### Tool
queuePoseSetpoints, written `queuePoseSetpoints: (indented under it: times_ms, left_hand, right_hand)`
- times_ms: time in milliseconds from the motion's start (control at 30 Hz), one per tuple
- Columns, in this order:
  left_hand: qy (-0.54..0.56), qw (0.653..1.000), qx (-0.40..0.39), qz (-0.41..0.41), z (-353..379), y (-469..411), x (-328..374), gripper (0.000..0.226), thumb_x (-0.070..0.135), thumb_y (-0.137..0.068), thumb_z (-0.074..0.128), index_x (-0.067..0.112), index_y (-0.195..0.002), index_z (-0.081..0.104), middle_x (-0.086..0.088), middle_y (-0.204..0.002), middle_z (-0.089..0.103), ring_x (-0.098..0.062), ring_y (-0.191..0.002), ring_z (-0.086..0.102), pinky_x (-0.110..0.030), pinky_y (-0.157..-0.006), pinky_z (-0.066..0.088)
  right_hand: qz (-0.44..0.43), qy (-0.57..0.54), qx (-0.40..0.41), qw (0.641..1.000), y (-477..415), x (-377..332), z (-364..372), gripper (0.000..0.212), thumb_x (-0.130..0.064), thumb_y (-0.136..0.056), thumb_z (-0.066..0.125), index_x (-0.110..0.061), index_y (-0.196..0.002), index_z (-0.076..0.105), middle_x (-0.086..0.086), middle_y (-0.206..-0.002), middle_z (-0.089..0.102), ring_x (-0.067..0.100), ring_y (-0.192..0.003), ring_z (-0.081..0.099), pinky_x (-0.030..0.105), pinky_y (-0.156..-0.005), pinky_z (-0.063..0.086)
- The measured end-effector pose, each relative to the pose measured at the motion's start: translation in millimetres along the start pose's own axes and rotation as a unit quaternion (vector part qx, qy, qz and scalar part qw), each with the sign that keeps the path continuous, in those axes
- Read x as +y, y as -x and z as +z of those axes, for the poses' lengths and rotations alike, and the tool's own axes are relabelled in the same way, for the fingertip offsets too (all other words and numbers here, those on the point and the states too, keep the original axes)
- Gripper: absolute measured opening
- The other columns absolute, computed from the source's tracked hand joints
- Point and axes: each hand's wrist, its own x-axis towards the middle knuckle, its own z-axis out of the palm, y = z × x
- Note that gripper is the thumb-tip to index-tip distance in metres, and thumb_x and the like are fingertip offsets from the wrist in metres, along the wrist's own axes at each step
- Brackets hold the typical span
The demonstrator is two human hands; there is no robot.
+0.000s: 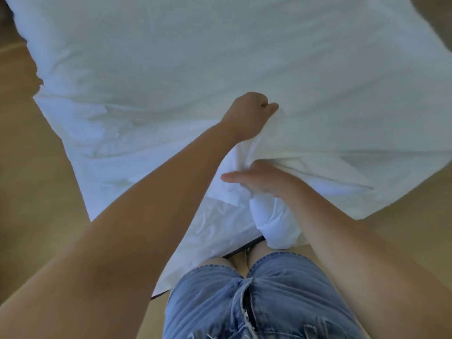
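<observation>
A large white sheet (195,57) lies spread over the floor and fills most of the view. My left hand (247,116) reaches forward over it, with fingers curled round a raised fold of the cloth near the middle. My right hand (261,179) is closer to me and grips a bunched, twisted end of the same sheet (271,223), its thumb stretched out to the left. That bunch hangs down in front of my legs.
A wooden floor (36,192) shows to the left and right of the sheet. My denim shorts (256,302) fill the bottom middle. A thin dark strip (234,253) peeks out from under the near edge of the sheet.
</observation>
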Motion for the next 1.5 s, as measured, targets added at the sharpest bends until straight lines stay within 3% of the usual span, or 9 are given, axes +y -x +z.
queuePoseSetpoints:
  times_ms: [200,267,500,700,933,1067,1233,1333,1500]
  left_hand:
    - [0.103,0.977,-0.181,-0.036,-34.3,25.7,-8.5,0.055,0.060,-0.092,0.039,0.011,-0.103,0.063,0.000,-0.104,0.064,-0.015,-0.093,0.059,-0.029,-0.087,0.043]
    - [0.130,0.979,-0.153,-0.019,-39.6,38.0,-12.0,0.047,0.051,-0.094,0.045,0.007,-0.083,0.060,0.002,-0.081,0.059,-0.008,-0.070,0.054,-0.024,-0.070,0.042]
    - [0.184,0.980,0.042,0.056,-74.9,8.2,62.5,0.046,0.026,-0.098,0.045,0.022,-0.057,0.024,0.011,-0.046,0.023,-0.004,-0.036,0.021,-0.019,-0.036,0.020]
    - [0.107,0.992,0.063,0.029,-89.5,-27.3,79.6,0.045,0.026,-0.099,0.043,0.018,-0.057,0.027,0.001,-0.056,0.029,-0.014,-0.051,0.027,-0.028,-0.051,0.025]
    - [-0.003,0.992,0.128,-0.008,-101.2,-56.0,86.5,0.046,0.023,-0.098,0.038,0.013,-0.055,0.026,-0.001,-0.055,0.029,-0.016,-0.049,0.029,-0.029,-0.047,0.025]
    - [0.038,0.996,0.077,-0.012,-101.8,-63.7,88.8,0.047,0.033,-0.096,0.047,0.016,-0.055,0.032,0.001,-0.053,0.033,-0.014,-0.047,0.031,-0.027,-0.048,0.025]
    - [0.139,0.977,-0.135,-0.091,-120.1,-49.6,58.9,0.076,0.073,-0.076,0.051,0.015,-0.127,0.055,0.002,-0.124,0.060,-0.015,-0.111,0.057,-0.031,-0.093,0.043]
    - [0.132,0.987,-0.068,-0.068,-106.8,-38.4,42.5,0.053,0.059,-0.086,0.054,0.012,-0.106,0.068,0.002,-0.096,0.069,-0.012,-0.087,0.065,-0.018,-0.069,0.048]
    - [0.179,0.974,0.137,0.005,-107.0,-50.3,68.1,0.041,0.033,-0.094,0.053,0.014,-0.059,0.044,-0.002,-0.058,0.043,-0.015,-0.055,0.038,-0.025,-0.052,0.030]
  right_hand:
    - [-0.130,-0.450,0.093,0.879,29.8,-16.9,-33.7,0.028,-0.046,-0.087,0.060,-0.021,-0.098,0.066,-0.004,-0.093,0.074,0.015,-0.091,0.070,0.028,-0.073,0.056]
    - [-0.167,-0.524,0.090,0.831,38.8,-29.8,-51.8,0.034,-0.044,-0.090,0.056,-0.012,-0.090,0.068,0.001,-0.084,0.074,0.015,-0.083,0.071,0.027,-0.065,0.057]
    - [-0.128,-0.206,0.022,0.970,56.0,-47.9,-51.8,0.033,-0.044,-0.078,0.070,-0.021,-0.054,0.069,-0.007,-0.053,0.061,0.004,-0.052,0.057,0.015,-0.056,0.044]
    - [-0.189,-0.387,0.107,0.896,49.1,-60.1,-75.9,0.043,-0.048,-0.084,0.060,-0.011,-0.101,0.073,0.013,-0.110,0.069,0.027,-0.099,0.064,0.033,-0.093,0.051]
    - [-0.236,-0.492,-0.166,0.821,31.1,-69.9,-100.3,0.033,-0.040,-0.085,0.057,-0.019,-0.101,0.075,0.004,-0.106,0.071,0.017,-0.100,0.067,0.030,-0.086,0.053]
    - [-0.213,-0.279,-0.082,0.933,22.8,-71.7,-111.1,0.043,-0.043,-0.059,0.079,-0.014,-0.091,0.076,0.004,-0.096,0.074,0.022,-0.096,0.068,0.048,-0.100,0.045]
    - [-0.247,-0.512,0.010,0.823,7.6,-85.0,-128.9,0.026,-0.024,-0.080,0.065,-0.004,-0.096,0.069,0.015,-0.098,0.072,0.023,-0.086,0.068,0.028,-0.078,0.053]
    - [-0.275,-0.592,-0.036,0.757,5.7,-90.0,-142.1,0.031,-0.025,-0.078,0.058,-0.004,-0.099,0.067,0.009,-0.095,0.072,0.018,-0.087,0.070,0.027,-0.074,0.057]
    - [-0.238,-0.490,-0.106,0.832,18.2,-87.6,-117.3,0.031,-0.035,-0.072,0.069,-0.010,-0.089,0.074,0.005,-0.093,0.074,0.015,-0.090,0.070,0.027,-0.073,0.055]
